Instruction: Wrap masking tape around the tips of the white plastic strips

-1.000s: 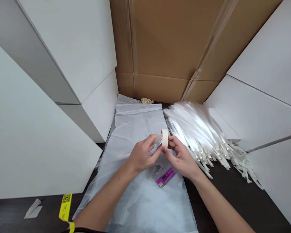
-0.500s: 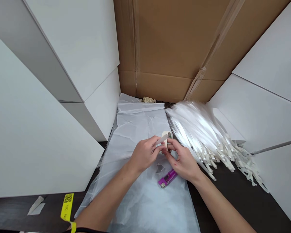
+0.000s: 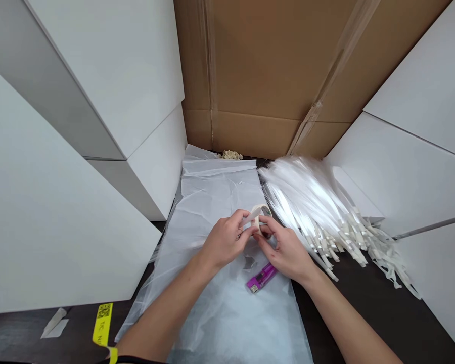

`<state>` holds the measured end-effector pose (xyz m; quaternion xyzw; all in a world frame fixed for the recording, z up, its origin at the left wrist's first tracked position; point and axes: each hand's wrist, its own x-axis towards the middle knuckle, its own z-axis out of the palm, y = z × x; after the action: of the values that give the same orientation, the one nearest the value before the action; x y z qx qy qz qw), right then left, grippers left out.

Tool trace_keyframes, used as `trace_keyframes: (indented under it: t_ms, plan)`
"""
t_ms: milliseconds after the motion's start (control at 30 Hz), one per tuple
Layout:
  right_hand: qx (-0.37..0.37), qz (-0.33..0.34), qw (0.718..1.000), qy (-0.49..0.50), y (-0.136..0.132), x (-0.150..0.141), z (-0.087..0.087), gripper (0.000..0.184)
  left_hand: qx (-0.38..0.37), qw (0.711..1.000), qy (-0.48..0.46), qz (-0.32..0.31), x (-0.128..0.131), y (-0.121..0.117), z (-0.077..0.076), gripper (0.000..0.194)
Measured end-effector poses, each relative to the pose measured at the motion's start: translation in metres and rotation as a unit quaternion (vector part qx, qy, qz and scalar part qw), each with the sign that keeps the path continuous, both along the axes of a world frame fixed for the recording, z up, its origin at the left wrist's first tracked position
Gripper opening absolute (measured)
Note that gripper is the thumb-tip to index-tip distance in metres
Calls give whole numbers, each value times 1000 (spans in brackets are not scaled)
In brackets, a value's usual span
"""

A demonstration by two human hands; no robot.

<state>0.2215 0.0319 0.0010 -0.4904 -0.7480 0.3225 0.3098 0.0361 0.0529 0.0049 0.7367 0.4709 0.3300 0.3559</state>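
Observation:
My right hand [image 3: 288, 250] is closed around a roll of cream masking tape [image 3: 256, 225], thumb and fingers gripping its near side. Close against it, my left hand [image 3: 225, 237] pinches a thin translucent white strip [image 3: 252, 217] that reaches across the front of the roll. Whether the strip is stuck to the tape cannot be made out. Both hands are above a white plastic sheet [image 3: 227, 308]. A purple object with a metal end [image 3: 262, 278], possibly a lighter, lies on the sheet below my right hand, beside a small clear scrap [image 3: 249, 261].
A heap of clear plastic strips with taped ends [image 3: 311, 202] lies to the right on the dark surface. White panels [image 3: 155, 167] stand left and right; a cardboard wall [image 3: 254, 65] closes the back. A small beige pile [image 3: 231, 154] sits there. Paper scraps [image 3: 55, 323] lie lower left.
Both hands keep their hold and stay close together. The tape roll has tilted slightly and shifted a little left in view. The camera view has also moved slightly.

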Motion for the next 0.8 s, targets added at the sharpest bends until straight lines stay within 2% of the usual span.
trace_keyframes:
  t_ms: [100,233,400,533,800]
  plan:
    - [-3,9,1000,-7,0,1,2,29,8,1000,-4,-6,0,2,0,14]
    - [13,9,1000,-24,-1,2,3,27,40,999,19,-11,1,2,-2,20]
    - [18,7,999,-25,-2,2,3,18,48,997,44,-38,0,1,-3,8]
    - [17,0,1000,-15,-1,0,4,17,45,998,43,-28,-2,1,-2,6]
    - [109,-15,989,-94,2,2,-6,7,118,985,124,-14,1,-1,-4,8]
